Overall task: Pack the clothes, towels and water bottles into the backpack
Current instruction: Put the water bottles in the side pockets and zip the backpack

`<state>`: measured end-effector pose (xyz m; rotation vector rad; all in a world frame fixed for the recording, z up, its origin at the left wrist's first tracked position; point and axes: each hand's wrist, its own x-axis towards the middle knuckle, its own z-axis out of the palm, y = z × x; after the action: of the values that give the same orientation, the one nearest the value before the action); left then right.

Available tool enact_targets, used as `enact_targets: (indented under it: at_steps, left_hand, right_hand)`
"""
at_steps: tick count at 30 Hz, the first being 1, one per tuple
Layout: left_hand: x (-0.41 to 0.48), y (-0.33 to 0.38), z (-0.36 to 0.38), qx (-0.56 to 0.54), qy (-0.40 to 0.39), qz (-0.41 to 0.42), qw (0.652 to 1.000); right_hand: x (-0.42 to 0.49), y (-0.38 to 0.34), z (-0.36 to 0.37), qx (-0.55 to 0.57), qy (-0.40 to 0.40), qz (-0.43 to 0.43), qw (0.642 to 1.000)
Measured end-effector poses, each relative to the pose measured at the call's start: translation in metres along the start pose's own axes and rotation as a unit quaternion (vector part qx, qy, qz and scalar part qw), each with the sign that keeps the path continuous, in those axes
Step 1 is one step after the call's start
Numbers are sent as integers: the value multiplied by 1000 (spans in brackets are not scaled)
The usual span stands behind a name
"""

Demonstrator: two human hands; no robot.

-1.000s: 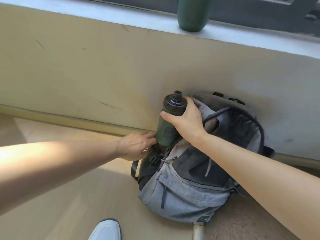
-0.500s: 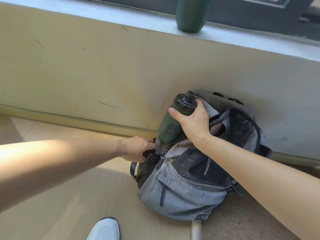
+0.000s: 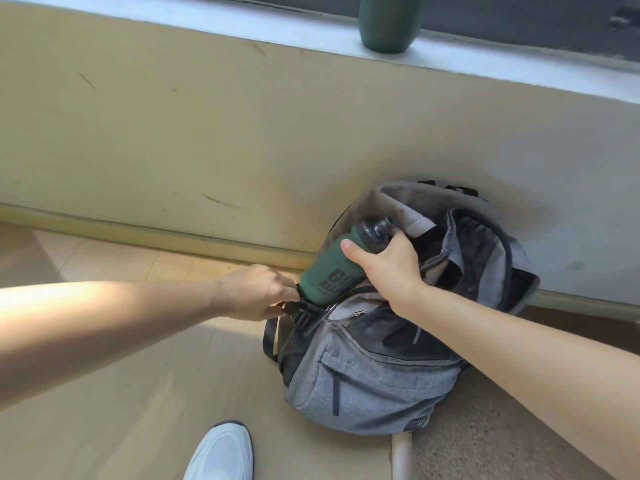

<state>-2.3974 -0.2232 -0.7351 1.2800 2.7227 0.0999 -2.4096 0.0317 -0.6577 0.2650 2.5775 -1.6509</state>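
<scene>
A grey backpack [image 3: 363, 386] leans against the wall on the floor, its main compartment unzipped with grey fabric inside. My right hand [image 3: 384, 265] grips the upper part of a dark green water bottle [image 3: 329, 275] with a black cap. The bottle tilts to the right, its base down in the black side pocket [image 3: 294, 344] on the backpack's left. My left hand [image 3: 259, 292] pinches the rim of that side pocket, right beside the bottle's base. A second green bottle [image 3: 389, 22] stands on the window ledge above.
A cream wall [image 3: 207, 133] with a skirting board runs behind the backpack, topped by a grey window ledge [image 3: 242, 26]. My white shoe [image 3: 221, 452] is on the wooden floor at the bottom. A pale tube lies on the floor just below the backpack.
The bottle has tilted further to the right and sunk lower into the side pocket. My left hand has shifted down onto the pocket's rim.
</scene>
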Motion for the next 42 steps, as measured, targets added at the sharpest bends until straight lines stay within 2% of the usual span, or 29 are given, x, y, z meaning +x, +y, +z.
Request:
enact_targets:
  at_steps: [4,6,8,12,14,17,21,26,28,32,34,36,40,42]
  left_hand:
    - [5,-2,-12,-5,20,-28,999]
    - [12,6,-11,-93,0,-133,987]
    - [21,10,-9,-185,-9,-253,949]
    - [37,13,-7,-341,-56,-406,846]
    - [42,12,-8,-380,-94,-437,810]
    - [49,12,-8,-407,-141,-432,792]
    - [57,21,-9,-393,-142,-401,815]
    - [55,47,-20,-360,-92,-365,854]
    - [54,62,-24,-355,-78,-344,866]
    - [49,93,-30,-326,-63,-301,894]
    - [41,107,-34,-303,-73,-281,907]
    - [31,120,-37,-287,-84,-267,916]
    - [12,135,-31,-262,-82,-268,923]
    - [7,140,-28,-249,-79,-267,928]
  right_hand:
    - [2,-1,-9,-49,-107,-51,992]
    - [3,-3,-12,-66,-151,-63,984]
    - [1,-4,-15,-78,-176,-75,978]
    - [-4,-5,-16,-98,-185,-82,974]
    - [-7,-5,-15,-104,-185,-85,974]
    - [-12,-6,-17,-105,-183,-87,974]
    - [-21,-7,-22,-100,-181,-75,976]
    - [-41,-11,-40,-93,-149,-54,983]
    - [-54,-9,-49,-94,-113,-29,989]
    - [-93,2,-61,-125,21,59,990]
    - [-116,7,-61,-109,51,77,990]
    - [-138,10,-62,-100,25,55,993]
    - [-165,17,-69,-123,-91,-37,987]
    - [-171,21,-69,-139,-92,-60,984]
